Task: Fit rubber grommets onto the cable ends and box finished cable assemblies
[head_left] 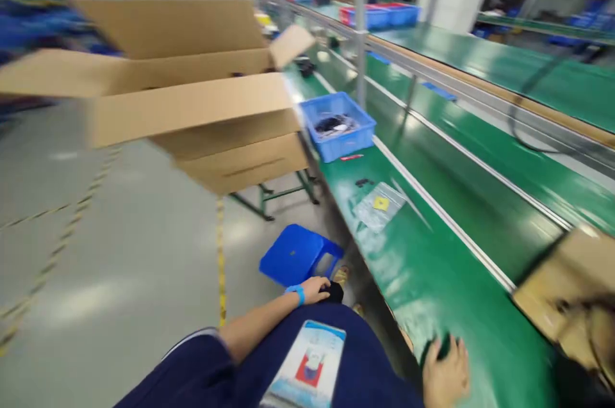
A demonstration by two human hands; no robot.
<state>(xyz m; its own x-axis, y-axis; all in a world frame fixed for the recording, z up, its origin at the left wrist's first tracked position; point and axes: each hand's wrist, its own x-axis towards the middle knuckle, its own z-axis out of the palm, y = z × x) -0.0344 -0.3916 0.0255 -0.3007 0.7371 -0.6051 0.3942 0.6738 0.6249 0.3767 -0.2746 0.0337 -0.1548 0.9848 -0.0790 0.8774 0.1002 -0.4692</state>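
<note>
My left hand (317,289), with a blue band at the wrist, rests on my knee and is closed over a small black object (334,293). At the near edge of the green table (432,280), my right hand (446,375) covers another small black item (439,347). A flat white and blue pack (307,363) lies on my lap. On the table ahead lies a clear plastic bag with a yellow label (379,206), with a small black part (362,182) just beyond it.
A blue bin (358,139) with dark parts stands farther along the table. Large open cardboard boxes (192,94) sit stacked at the left on a stand. A blue stool (298,254) is on the floor. Another cardboard box (571,286) lies at the right.
</note>
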